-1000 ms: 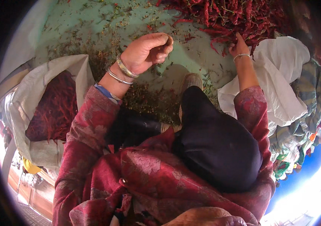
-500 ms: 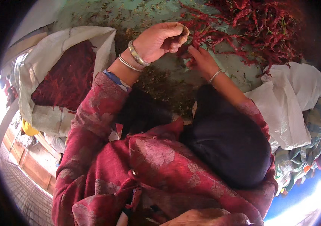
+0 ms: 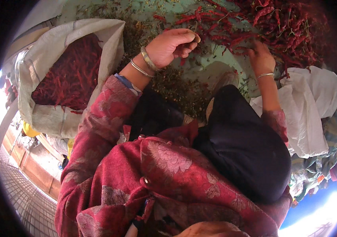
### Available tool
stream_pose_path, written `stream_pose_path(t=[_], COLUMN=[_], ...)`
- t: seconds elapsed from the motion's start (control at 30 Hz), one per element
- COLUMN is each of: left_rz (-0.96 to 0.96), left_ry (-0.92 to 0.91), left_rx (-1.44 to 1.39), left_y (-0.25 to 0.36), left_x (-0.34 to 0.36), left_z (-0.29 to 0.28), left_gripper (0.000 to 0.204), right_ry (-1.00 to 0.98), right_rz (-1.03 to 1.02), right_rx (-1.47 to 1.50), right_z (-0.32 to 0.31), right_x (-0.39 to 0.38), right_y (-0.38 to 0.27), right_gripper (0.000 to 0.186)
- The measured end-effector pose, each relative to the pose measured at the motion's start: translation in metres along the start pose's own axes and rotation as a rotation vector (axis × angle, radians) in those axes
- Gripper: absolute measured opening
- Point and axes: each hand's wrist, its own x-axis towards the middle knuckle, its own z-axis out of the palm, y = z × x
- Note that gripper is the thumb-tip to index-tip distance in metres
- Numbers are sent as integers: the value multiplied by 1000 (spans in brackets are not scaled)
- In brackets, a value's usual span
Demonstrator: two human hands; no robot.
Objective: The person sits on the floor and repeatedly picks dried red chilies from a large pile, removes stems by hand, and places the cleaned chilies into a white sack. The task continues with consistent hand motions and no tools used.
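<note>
Dried red chili peppers (image 3: 291, 23) lie in a large tangled heap at the far right, and looser ones (image 3: 215, 23) trail leftward from it. My left hand (image 3: 170, 48) is closed in a pinch above the littered floor, thumb against the fingers. A thin pale strand shows at its fingertips; what the hand holds is too small to name. At the near edge of the heap is my right hand (image 3: 262, 60), thumb apart from the fingers, which reach in among the chilies. Its fingertips are partly in shadow, and no held chili shows.
On the left stands an open woven sack (image 3: 52, 120), partly filled with red chilies (image 3: 71, 77). Crumpled white sacking (image 3: 304, 106) lies to the right of my dark-clothed knee (image 3: 247, 146). Stems and bits of debris (image 3: 168, 85) cover the greenish floor ahead of me.
My right hand has moved away from the left, out to the right and onto the chili heap. The left hand stays pinched in nearly the same place.
</note>
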Motion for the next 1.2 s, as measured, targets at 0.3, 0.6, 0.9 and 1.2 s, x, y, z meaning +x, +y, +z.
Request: stream_pose_path(t=[0.3, 0.6, 0.9, 1.2], left_rz=[-29, 30, -41, 52], left_ry=[5, 85, 145, 260], left_rx=[40, 95, 193, 239], left_y=[-29, -29, -54, -54], left_x=[-10, -20, -9, 3], left_z=[2, 11, 13, 20], left_gripper=[23, 23, 25, 27], right_ry=[21, -116, -104, -330], right_rz=[-361, -363, -210, -32], right_rx=[234, 165, 25, 673], right_z=[12, 25, 35, -7], right_x=[5, 20, 0, -17], right_y=[-28, -57, -62, -92], right_gripper=[24, 17, 15, 23])
